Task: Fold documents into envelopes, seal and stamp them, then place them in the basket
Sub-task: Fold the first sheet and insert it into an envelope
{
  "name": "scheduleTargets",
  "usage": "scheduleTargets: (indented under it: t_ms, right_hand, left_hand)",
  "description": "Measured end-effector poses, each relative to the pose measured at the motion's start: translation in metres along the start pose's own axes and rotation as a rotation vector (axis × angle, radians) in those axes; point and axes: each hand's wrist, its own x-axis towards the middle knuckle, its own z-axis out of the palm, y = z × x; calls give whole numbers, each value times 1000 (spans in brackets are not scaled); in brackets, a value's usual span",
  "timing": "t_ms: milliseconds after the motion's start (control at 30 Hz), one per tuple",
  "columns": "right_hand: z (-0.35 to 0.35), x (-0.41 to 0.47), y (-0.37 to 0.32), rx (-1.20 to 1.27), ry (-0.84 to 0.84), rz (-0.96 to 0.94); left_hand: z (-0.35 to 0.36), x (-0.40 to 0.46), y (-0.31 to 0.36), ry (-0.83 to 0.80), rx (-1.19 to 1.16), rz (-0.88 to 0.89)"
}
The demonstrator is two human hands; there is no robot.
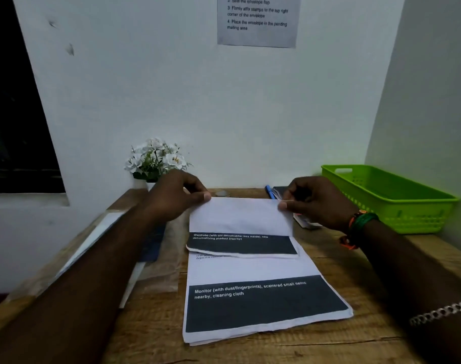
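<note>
A folded document [240, 219], white with a dark printed band, is held above a stack of printed sheets [261, 306] on the wooden desk [329, 348]. My left hand [177, 195] pinches its top left corner. My right hand [316, 200] pinches its top right corner. The upper part of the sheet is folded over toward me. A green plastic basket [392, 198] stands at the right against the wall; no envelope shows inside it. Brown envelopes [166, 261] lie left of the stack, partly hidden by my left forearm.
A pot of white flowers [155, 161] stands at the desk's back left. A blue pen [270, 191] and a small dark item lie behind my right hand. White sheets [92, 243] lie along the desk's left edge. An instruction notice [258, 19] hangs on the wall.
</note>
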Motion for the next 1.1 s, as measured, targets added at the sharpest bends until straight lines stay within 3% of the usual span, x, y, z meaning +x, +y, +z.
scheduleTargets:
  t_ms: [167, 467, 667, 900, 1100]
  right_hand:
    - [-7, -1, -5, -60, -44, -73]
    - [3, -6, -4, -269, -448, 77]
    - [20, -5, -14, -309, -297, -14]
    - [71, -10, -39, -496, -484, -110]
    - [45, -4, -35, -623, -458, 9]
  left_hand:
    - [-3, -6, 18, -88, -26, 27]
    - [39, -12, 9, -337, 222, 70]
    - [46, -14, 12, -343, 324, 67]
    - [50, -11, 11, -388, 359, 14]
    - [50, -10, 12, -387, 370, -41]
